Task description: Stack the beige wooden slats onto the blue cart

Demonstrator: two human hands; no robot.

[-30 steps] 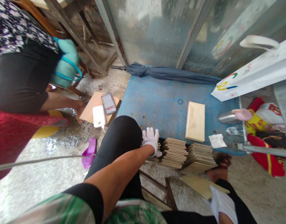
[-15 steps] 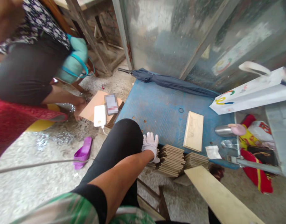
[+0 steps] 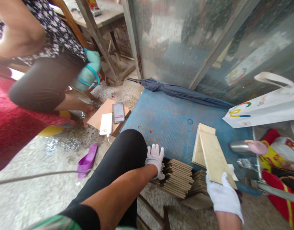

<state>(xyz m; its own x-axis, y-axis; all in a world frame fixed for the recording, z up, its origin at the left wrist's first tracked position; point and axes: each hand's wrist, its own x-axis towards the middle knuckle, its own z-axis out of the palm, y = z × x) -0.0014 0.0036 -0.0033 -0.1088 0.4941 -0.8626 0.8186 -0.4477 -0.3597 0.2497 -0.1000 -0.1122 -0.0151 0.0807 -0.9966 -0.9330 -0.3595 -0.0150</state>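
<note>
My left hand [image 3: 155,159], in a white glove, rests by the near edge of the blue tabletop [image 3: 166,124], next to my knee. Its fingers are stretched out and hold nothing; boards show just beside and under it. In my right hand [image 3: 224,195], also gloved, is a flat pale wooden board [image 3: 215,156], gripped at its near end with the thumb on top. The far end of that board overlaps another pale board [image 3: 198,150] lying on the blue top; whether they touch I cannot tell. Stacked boards [image 3: 178,179] stand between my hands, with a second stack [image 3: 198,185] partly behind the right hand.
A folded dark umbrella [image 3: 185,94] lies along the back edge. On the right are a white paper bag [image 3: 264,107], a steel flask [image 3: 239,147] and a red bag [image 3: 278,195]. Another person [image 3: 39,83] sits at left, near a power bank [image 3: 106,124] and a purple slipper [image 3: 87,161].
My right hand has come into view, holding the wooden board, whose far end has moved up over the board on the blue top. My left hand stays in place.
</note>
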